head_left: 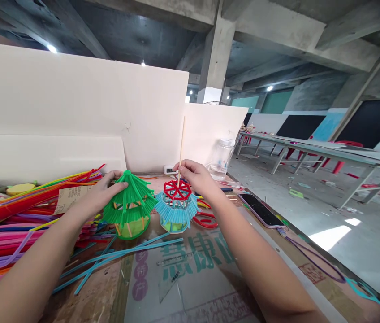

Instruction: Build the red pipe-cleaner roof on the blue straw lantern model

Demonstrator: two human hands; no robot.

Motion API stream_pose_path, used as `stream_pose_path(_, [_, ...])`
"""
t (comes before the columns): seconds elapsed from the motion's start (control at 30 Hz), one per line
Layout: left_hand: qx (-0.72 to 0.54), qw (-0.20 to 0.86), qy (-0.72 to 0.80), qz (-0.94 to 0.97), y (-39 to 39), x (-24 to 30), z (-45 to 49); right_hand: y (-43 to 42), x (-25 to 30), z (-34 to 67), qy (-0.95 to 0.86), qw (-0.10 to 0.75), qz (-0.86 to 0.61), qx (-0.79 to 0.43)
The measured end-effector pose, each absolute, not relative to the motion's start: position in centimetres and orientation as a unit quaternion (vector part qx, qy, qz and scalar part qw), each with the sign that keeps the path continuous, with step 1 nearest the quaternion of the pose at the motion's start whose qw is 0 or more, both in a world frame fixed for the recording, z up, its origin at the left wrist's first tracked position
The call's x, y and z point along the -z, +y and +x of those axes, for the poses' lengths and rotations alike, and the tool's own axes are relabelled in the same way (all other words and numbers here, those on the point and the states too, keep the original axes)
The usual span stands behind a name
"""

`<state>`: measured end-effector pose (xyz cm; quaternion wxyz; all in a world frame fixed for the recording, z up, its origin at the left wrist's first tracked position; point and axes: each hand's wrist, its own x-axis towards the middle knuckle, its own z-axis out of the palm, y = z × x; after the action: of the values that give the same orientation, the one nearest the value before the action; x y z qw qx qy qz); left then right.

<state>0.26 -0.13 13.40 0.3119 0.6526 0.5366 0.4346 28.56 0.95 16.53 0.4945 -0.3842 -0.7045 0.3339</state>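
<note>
My left hand rests on the left side of a green pipe-cleaner pavilion, fingers curled around its pointed roof. Just to its right stands a blue pipe-cleaner model with a red wheel-shaped top. My right hand pinches a thin wooden stick, which stands upright with its lower end at the centre of the red top.
A heap of coloured pipe cleaners fills the left of the cardboard-covered table. Loose blue pipe cleaners, a clear ruler, red scissors, a phone and a clear jar lie around. White boards stand behind.
</note>
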Motion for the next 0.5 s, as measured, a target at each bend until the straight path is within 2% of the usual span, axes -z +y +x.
stream_pose_path(0.33, [-0.436,0.338,0.527,0.647,-0.3,-13.3,0.3,1.1,-15.9,28.5,-0.650,0.514,-0.357,-0.432])
stream_pose_path(0.5, [-0.426,0.289,0.535,0.669,-0.5,-13.7,0.3,1.3,-15.5,28.3,-0.647,0.518,-0.342,-0.443])
